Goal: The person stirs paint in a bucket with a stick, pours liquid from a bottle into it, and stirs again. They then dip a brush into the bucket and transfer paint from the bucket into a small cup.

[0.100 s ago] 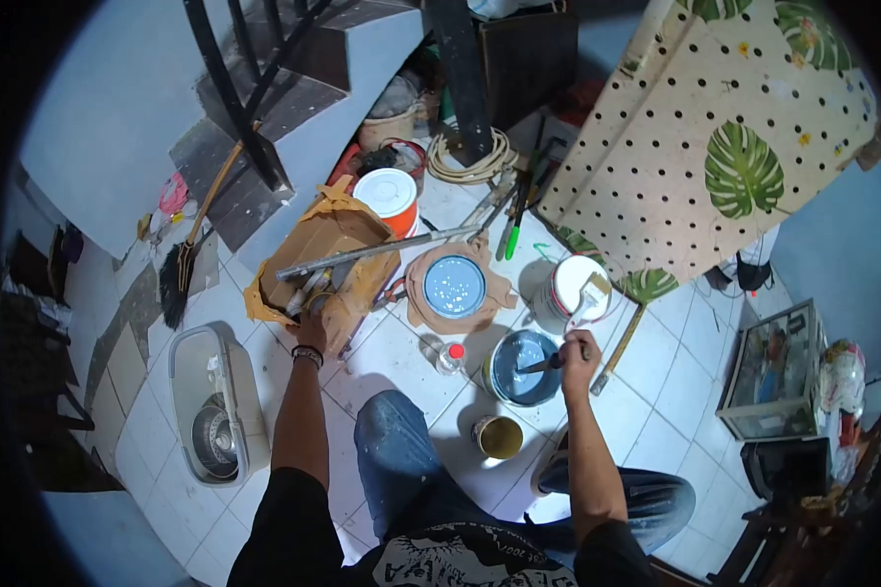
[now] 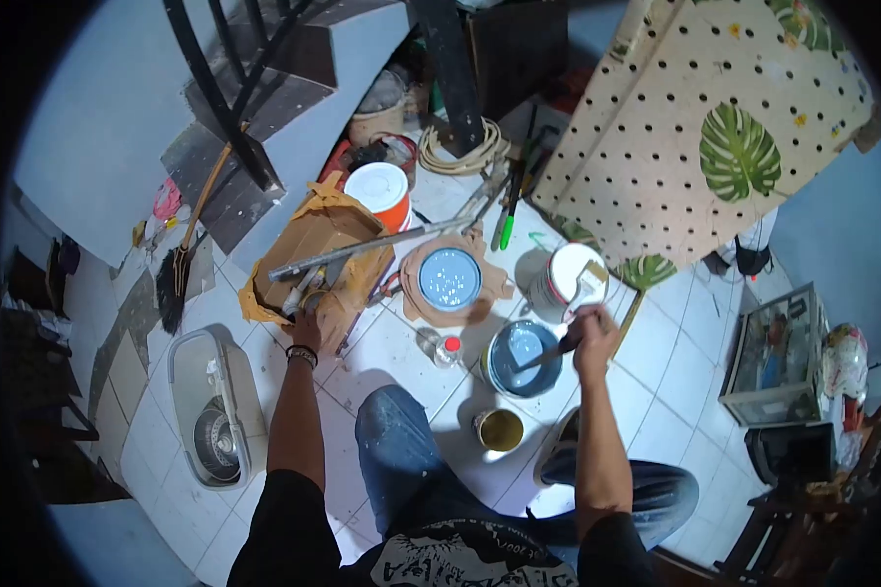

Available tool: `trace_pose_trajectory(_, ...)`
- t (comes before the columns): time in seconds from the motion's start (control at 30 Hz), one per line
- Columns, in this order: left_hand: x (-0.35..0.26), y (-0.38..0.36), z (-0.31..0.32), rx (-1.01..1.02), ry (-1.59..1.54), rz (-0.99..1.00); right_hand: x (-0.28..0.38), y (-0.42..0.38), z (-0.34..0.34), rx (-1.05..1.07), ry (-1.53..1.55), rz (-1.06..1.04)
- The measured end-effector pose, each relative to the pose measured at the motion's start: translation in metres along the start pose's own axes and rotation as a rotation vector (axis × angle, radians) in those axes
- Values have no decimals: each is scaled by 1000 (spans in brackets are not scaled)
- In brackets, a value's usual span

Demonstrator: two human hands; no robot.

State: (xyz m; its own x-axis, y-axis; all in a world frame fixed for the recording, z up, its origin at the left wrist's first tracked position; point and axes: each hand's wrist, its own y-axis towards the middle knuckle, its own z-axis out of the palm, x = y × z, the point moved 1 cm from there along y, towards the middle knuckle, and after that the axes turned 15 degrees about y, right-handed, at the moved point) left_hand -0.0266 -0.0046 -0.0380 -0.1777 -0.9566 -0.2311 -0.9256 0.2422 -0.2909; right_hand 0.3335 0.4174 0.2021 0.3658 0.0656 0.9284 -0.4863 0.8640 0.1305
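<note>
In my right hand is a dark flat-bladed tool, slanting down into an open can of blue-grey paint. My left hand reaches to the near corner of a torn cardboard box, its fingers partly hidden among the things inside. A long metal bar lies across that box. Just beyond my right hand, a paintbrush rests on top of a white-lidded can. A paint-covered lid lies face up on a piece of cardboard. Nearer me are a red-capped bottle and a small can.
A grey mop bucket stands at left, with a broom farther back by the stairs. An orange tub with a white lid is behind the box. A leaf-patterned board leans at right, near a glass case.
My right hand has moved slightly right and up, and the tool's blade has shifted within the can. The left hand stays at the box. The whole view has shifted a little.
</note>
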Motion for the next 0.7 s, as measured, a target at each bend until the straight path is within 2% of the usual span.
trace_pose_trajectory(0.03, 21, 28, 19, -113, -7, -19, 18, 1, 4, -39, 41, -36)
trace_pose_trajectory(0.1, 19, 28, 48, -204, -45, -85, 27, -1, -9, -119, 22, -169)
trace_pose_trajectory(0.13, 8, 21, 39, -218, -41, -126, 10, -11, -15, -156, -71, -219)
trace_pose_trajectory(0.17, 2, 13, 30, -225, -34, -166, -23, -16, -33, -64, -120, -154)
trace_pose_trajectory(0.2, 1, 8, 24, -192, -86, -134, -47, -21, -49, 26, -170, -86)
trace_pose_trajectory(0.27, 6, 9, 18, -123, -194, -69, -2, -6, -30, 35, -54, 47)
trace_pose_trajectory(0.3, 39, 39, 44, -70, -235, 176, 24, 2, -13, 23, 26, 28)
trace_pose_trajectory(0.33, 32, 30, 41, -91, -213, 76, 38, 6, -3, 14, 108, 0)
trace_pose_trajectory(0.4, 0, 8, 17, -158, -195, -130, 25, 1, -5, -89, 28, -166)
trace_pose_trajectory(0.43, -1, 7, 13, -140, -161, -85, 12, -2, -12, -134, -15, -249)
trace_pose_trajectory(0.47, -2, 6, 13, -141, -163, -83, -22, -5, -35, -29, -108, -203)
trace_pose_trajectory(0.57, -1, 10, 13, -154, -185, -90, -7, -6, -25, 1, 20, 20)
trace_pose_trajectory(0.63, 6, 9, 15, -147, -206, -107, 35, 0, 4, -16, 66, -54)
trace_pose_trajectory(0.7, -3, 9, 12, -141, -259, -91, 31, 3, 3, -101, 121, -150)
